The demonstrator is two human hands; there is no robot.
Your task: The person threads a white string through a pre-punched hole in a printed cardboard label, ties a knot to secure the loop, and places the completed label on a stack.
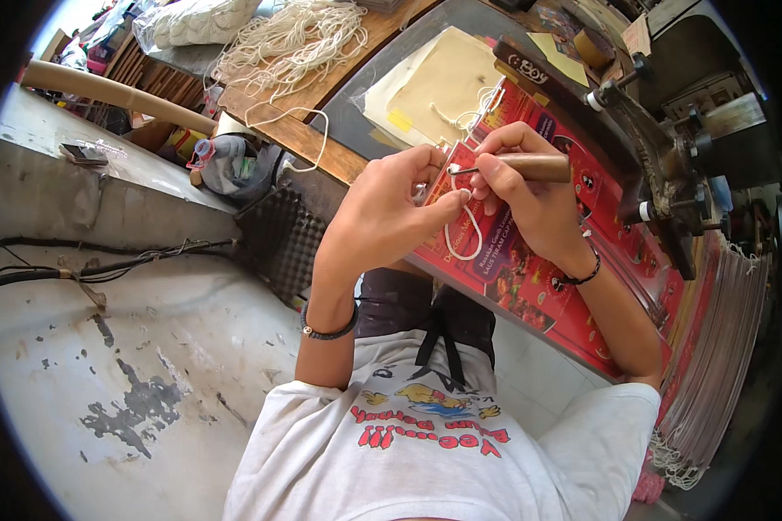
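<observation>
My right hand is closed around the wooden handle of an awl-like tool. Its thin metal shaft points left, and the tip meets white cord at the upper corner of a red printed sheet. A loop of that cord hangs down over the sheet. My left hand is at the same corner, thumb and fingers pinching by the cord; its fingertips are partly hidden behind the sheet's edge. More red sheets lie beneath my right forearm.
Loose white cord is heaped on the wooden table, one strand trailing off its edge. Beige paper lies beyond my hands. A dark metal machine stands at right, above a thick stack of corded sheets. Cables run along the left wall.
</observation>
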